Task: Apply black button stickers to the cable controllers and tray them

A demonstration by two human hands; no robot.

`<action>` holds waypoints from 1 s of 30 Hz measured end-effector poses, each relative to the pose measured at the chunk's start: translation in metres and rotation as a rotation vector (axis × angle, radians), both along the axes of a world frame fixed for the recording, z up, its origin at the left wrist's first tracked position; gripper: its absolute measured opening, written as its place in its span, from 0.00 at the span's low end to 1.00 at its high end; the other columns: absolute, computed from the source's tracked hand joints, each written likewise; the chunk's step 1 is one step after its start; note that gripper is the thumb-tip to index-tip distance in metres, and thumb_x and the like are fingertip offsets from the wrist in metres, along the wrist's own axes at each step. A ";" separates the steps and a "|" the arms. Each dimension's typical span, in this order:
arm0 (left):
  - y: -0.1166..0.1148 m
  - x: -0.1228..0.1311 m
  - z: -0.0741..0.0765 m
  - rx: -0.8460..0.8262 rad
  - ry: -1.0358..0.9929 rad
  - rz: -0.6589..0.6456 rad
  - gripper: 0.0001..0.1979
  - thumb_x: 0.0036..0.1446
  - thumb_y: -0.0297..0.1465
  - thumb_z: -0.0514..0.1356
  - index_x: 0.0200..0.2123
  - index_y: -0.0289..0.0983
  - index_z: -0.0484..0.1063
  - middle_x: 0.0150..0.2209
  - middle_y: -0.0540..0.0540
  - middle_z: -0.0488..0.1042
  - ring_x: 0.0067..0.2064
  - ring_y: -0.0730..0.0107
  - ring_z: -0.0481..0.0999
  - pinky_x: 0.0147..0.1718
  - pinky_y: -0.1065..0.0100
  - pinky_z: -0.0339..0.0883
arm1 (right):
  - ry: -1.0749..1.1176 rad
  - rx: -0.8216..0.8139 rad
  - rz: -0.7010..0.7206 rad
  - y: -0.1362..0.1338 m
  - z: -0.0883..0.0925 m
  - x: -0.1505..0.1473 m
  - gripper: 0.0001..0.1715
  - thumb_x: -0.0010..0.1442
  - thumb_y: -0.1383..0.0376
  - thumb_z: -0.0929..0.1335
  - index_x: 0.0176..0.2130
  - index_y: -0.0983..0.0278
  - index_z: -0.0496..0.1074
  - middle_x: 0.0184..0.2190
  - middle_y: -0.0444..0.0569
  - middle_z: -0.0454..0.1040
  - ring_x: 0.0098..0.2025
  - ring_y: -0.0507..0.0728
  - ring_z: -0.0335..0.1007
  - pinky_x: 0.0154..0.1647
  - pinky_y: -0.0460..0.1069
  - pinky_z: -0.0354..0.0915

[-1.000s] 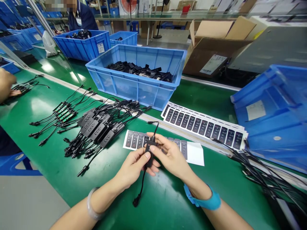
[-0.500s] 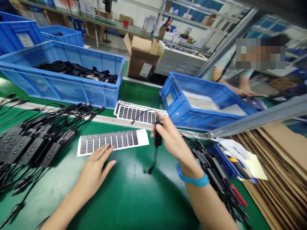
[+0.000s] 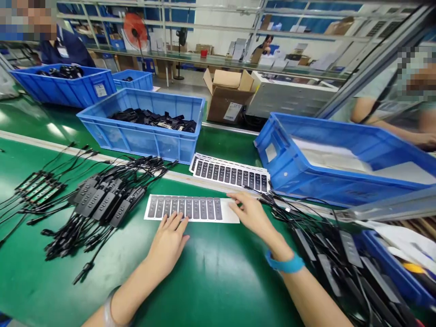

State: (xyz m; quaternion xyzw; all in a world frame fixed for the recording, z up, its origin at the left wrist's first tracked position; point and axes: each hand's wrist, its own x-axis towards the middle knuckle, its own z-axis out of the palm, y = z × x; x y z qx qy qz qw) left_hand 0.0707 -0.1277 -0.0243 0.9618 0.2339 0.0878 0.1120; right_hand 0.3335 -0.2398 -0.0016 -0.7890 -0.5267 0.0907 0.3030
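My left hand (image 3: 167,245) rests with its fingertips on the lower edge of a sheet of dark printed labels (image 3: 185,209). My right hand (image 3: 252,215) lies at that sheet's right end, fingers spread on its white margin. Neither hand holds anything. A heap of black control units with cables (image 3: 105,204) lies left of the sheet. A second heap of black units and cables (image 3: 340,268) lies to the right of my right forearm. A stack of similar label sheets (image 3: 230,172) sits just beyond the first sheet.
A blue crate of black parts (image 3: 136,145) stands behind the labels, and a blue crate lined with white (image 3: 320,177) stands to the right. Green bench matting (image 3: 211,281) lies under my hands. Co-workers sit at far left and right. A cardboard box (image 3: 228,97) stands beyond.
My right hand no longer holds the black cabled unit and has dropped onto the sheet's right end. My left hand stays on the sheet. The view has swung left.
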 end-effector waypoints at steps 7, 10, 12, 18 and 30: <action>-0.005 0.004 0.008 -0.050 0.023 0.032 0.22 0.59 0.29 0.59 0.57 0.33 0.65 0.58 0.36 0.70 0.60 0.51 0.68 0.60 0.48 0.60 | 0.136 0.286 -0.008 0.030 0.005 -0.012 0.14 0.58 0.53 0.67 0.29 0.60 0.72 0.31 0.50 0.74 0.38 0.62 0.70 0.40 0.56 0.65; 0.001 0.003 0.027 -0.068 0.053 0.078 0.25 0.57 0.30 0.62 0.58 0.33 0.64 0.57 0.35 0.70 0.57 0.52 0.70 0.56 0.52 0.65 | 0.296 0.437 -0.252 0.028 0.040 -0.020 0.14 0.56 0.51 0.69 0.34 0.57 0.72 0.32 0.48 0.72 0.35 0.61 0.68 0.39 0.57 0.62; 0.013 -0.003 0.043 -0.021 0.121 0.268 0.22 0.58 0.27 0.60 0.56 0.33 0.65 0.53 0.34 0.71 0.52 0.52 0.73 0.48 0.55 0.70 | 0.416 0.498 -0.349 0.029 0.067 -0.034 0.12 0.56 0.51 0.70 0.37 0.54 0.73 0.32 0.47 0.71 0.34 0.61 0.66 0.40 0.59 0.61; 0.054 -0.043 0.074 0.167 0.383 0.850 0.10 0.57 0.20 0.56 0.43 0.30 0.69 0.42 0.34 0.72 0.43 0.51 0.75 0.39 0.57 0.70 | 0.581 0.571 -0.133 0.040 0.101 -0.082 0.10 0.55 0.53 0.72 0.37 0.53 0.72 0.38 0.48 0.71 0.40 0.62 0.68 0.43 0.57 0.64; 0.035 -0.027 0.058 -1.029 -0.638 0.448 0.16 0.62 0.41 0.56 0.47 0.38 0.60 0.29 0.52 0.69 0.26 0.72 0.72 0.27 0.69 0.66 | 0.810 0.362 0.263 0.068 0.057 -0.106 0.11 0.64 0.54 0.66 0.41 0.57 0.65 0.28 0.42 0.66 0.26 0.51 0.65 0.25 0.46 0.65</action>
